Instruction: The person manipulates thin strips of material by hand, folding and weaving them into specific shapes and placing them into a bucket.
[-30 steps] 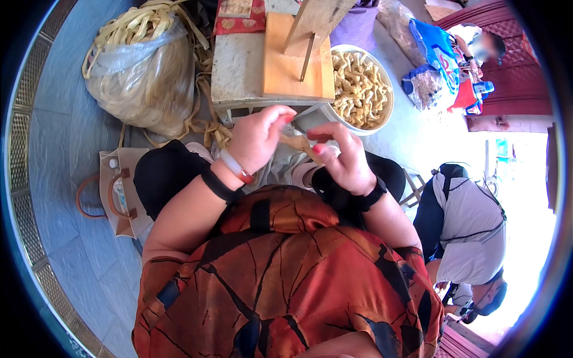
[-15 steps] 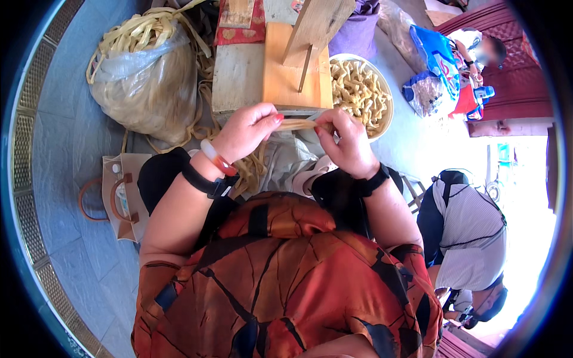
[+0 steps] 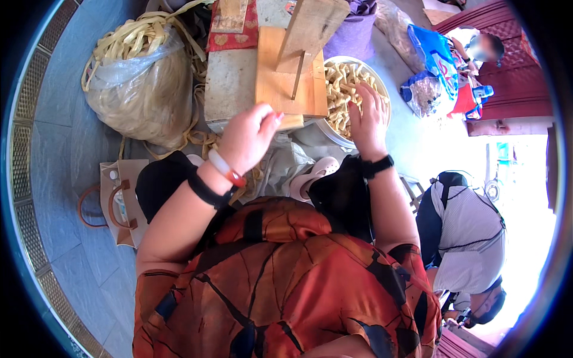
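My left hand (image 3: 246, 138) is closed in a pinch just in front of the wooden board, its fingertips on a flat pale-yellow strip (image 3: 291, 122). Over the near right part of a round white basin (image 3: 387, 89), my right hand (image 3: 370, 122) has its fingers stretched out, with nothing visible in them. Knotted, twisted pale-yellow pieces (image 3: 339, 89) fill the basin. Between the hands and farther away stands a wooden board (image 3: 271, 89) with an upright plank (image 3: 310, 33) and a thin wooden peg (image 3: 298, 76); it rests on a worn pale bench (image 3: 228, 89).
A clear plastic sack (image 3: 143, 101) of long pale strips stands at the left, loose strips trailing beside it. Nearer is a beige handbag (image 3: 128, 203). Blue plastic packages (image 3: 431, 51) lie at the far right. One person (image 3: 468, 238) bends at the right; another (image 3: 468, 45) sits farther off.
My right hand has let go of the strip stretched between both hands and moved away to the basin, its fingers opening. My left hand has shifted slightly nearer to me.
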`<state>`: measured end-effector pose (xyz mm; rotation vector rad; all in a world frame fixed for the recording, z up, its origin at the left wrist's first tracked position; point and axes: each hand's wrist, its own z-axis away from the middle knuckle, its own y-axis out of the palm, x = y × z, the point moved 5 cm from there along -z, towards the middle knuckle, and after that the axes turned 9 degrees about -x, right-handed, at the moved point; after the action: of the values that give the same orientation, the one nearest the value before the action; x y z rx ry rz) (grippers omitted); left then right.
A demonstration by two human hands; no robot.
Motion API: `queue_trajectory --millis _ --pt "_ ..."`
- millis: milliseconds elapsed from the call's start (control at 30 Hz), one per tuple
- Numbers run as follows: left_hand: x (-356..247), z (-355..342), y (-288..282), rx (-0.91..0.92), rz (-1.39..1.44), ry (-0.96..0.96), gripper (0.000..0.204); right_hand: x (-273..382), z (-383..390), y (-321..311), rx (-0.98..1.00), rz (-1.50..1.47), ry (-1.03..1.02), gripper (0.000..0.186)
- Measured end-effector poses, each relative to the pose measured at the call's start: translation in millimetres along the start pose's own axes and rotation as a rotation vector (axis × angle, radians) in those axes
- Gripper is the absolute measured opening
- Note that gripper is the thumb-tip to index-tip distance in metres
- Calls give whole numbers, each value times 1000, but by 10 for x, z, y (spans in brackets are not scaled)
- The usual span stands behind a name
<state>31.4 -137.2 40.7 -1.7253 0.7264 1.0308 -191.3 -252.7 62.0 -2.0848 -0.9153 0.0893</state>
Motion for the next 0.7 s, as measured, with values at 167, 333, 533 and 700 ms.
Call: queue_trajectory --millis 167,333,533,700 --pt "155 368 430 381 526 -222 18 1025 377 -324 220 -415 -331 41" --pt "252 505 383 564 887 -547 20 871 445 -262 188 -363 -335 23" --pt "34 412 198 321 1353 -516 27 1224 589 -310 412 -740 -343 33" --pt "-151 527 218 211 -26 492 40 1071 739 -176 383 -738 -116 21"
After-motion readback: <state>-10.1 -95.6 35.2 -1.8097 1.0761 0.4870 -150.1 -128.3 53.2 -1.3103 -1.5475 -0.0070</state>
